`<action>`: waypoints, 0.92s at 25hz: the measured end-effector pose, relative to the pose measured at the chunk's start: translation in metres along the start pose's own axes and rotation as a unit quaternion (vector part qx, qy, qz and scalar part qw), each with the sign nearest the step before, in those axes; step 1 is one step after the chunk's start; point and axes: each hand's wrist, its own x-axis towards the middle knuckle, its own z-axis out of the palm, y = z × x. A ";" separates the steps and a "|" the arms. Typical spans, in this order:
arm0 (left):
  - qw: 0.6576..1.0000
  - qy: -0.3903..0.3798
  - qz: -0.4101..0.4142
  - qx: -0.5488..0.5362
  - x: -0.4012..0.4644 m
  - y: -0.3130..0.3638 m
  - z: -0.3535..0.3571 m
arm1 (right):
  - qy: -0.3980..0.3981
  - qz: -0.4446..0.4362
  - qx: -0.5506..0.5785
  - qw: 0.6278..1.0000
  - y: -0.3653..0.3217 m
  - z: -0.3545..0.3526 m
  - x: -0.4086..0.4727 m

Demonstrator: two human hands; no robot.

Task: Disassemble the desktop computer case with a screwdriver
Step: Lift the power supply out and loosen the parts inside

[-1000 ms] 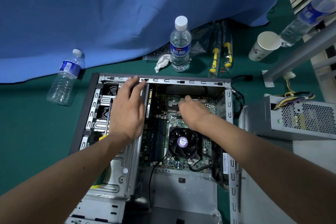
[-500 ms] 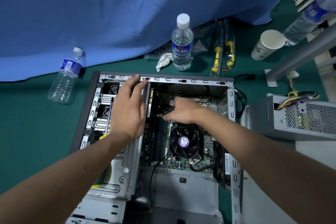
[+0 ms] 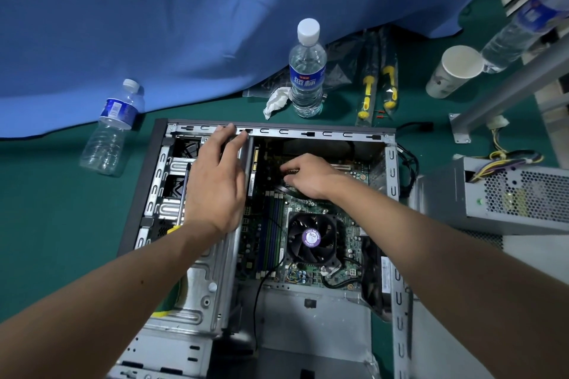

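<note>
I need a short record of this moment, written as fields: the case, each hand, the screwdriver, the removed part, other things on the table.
case: open computer case, lying flat, motherboard with fan exposed
left hand: left hand rests on the drive cage, fingers reaching the top rail
right hand: right hand inside, fingers at a component above the fan; grip hidden
screwdriver: screwdriver lies inside the case, under the left hand
removed part: power supply beside the case, on the right
other: standing water bottle, paper cup

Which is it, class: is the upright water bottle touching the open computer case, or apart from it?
Apart. The head view shows a strip of green mat between the upright water bottle and the far rim of the computer case.
</note>
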 end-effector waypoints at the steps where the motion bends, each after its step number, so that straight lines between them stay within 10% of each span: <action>1: 1.000 0.001 0.001 0.001 0.000 0.000 0.000 | -0.007 -0.009 -0.019 1.000 -0.002 0.002 0.001; 23: 1.000 -0.010 0.009 0.008 0.001 0.003 -0.003 | 0.107 -0.080 -0.269 0.954 -0.012 0.031 0.017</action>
